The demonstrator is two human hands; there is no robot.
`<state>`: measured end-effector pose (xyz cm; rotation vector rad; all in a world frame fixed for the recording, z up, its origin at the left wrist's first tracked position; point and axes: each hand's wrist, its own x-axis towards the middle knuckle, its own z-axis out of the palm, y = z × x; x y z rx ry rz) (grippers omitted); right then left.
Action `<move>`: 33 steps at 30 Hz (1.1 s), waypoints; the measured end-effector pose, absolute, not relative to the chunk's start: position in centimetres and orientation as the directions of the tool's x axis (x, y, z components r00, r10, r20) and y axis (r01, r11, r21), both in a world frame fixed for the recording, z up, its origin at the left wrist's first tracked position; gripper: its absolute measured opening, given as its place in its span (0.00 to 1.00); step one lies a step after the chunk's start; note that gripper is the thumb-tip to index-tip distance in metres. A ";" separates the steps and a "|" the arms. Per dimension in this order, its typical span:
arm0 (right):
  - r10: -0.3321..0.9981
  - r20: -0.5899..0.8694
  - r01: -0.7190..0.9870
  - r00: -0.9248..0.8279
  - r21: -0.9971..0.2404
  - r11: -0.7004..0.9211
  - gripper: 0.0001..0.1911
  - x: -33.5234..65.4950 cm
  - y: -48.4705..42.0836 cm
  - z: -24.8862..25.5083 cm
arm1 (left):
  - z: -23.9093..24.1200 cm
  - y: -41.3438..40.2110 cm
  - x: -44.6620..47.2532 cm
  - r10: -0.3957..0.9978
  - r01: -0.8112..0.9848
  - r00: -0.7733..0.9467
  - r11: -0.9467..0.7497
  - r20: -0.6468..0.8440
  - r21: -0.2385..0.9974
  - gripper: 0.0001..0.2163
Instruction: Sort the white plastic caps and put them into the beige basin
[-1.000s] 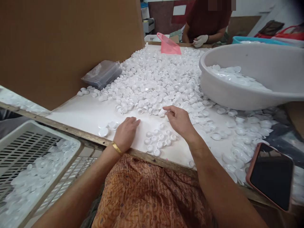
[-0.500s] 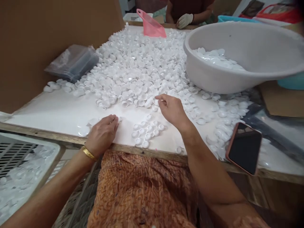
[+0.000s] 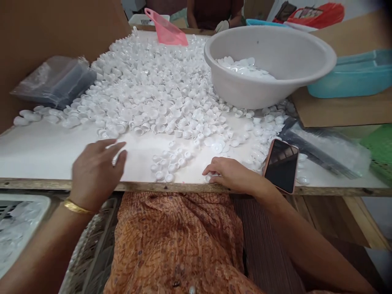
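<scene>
Handling the small white pieces looks, as we judge it, like the step in hand. Taking the clustered pieces [image 3: 170, 163] as the middle of a clock, with twelve away from us, we see the right grip [image 3: 228, 173] low on the tabletop [image 3: 55, 151] between three and four o'clock, fingers curled and thumb bent about a lone piece [image 3: 208, 178] close to the wooden edge [image 3: 186, 187]. Whether the fingertips press on it we cannot tell. The left grip [image 3: 98, 165] hangs at nine o'clock, thumb and forefinger parted; a pale shape [image 3: 115, 159] shows in that gap, but blur leaves us unsure whether it is held.

Our judgement is that the next move calls for a light fingertip pinch on the lone piece, careful not to nudge it over the edge.

The clustered pieces look round, white and shallow, several showing a raised rim around a smooth face, all sitting close together. Beyond them the heap [image 3: 147, 90] spreads from ten to one o'clock, its glossy, cup-like parts facing every way. Between one and two o'clock we find a grey basin [image 3: 254, 92] holding more white parts, and at three a phone [image 3: 282, 166].
</scene>
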<state>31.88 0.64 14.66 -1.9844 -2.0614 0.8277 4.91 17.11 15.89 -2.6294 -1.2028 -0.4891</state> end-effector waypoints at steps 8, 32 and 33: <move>0.996 -0.088 0.895 0.003 -0.444 -0.042 0.12 29.6 3.9 13.3 | 13.5 13.6 11.8 0.535 0.489 0.799 -0.844 0.275 0.223 0.11; 0.946 0.061 0.686 0.317 -0.703 -0.185 0.06 32.4 3.1 15.0 | 13.7 10.5 13.4 0.555 0.343 0.763 -0.783 0.332 0.520 0.12; 0.944 0.065 0.629 0.322 -0.761 -0.162 0.07 31.6 3.9 15.4 | 13.9 10.7 13.5 0.595 0.339 0.733 -0.739 0.328 0.582 0.13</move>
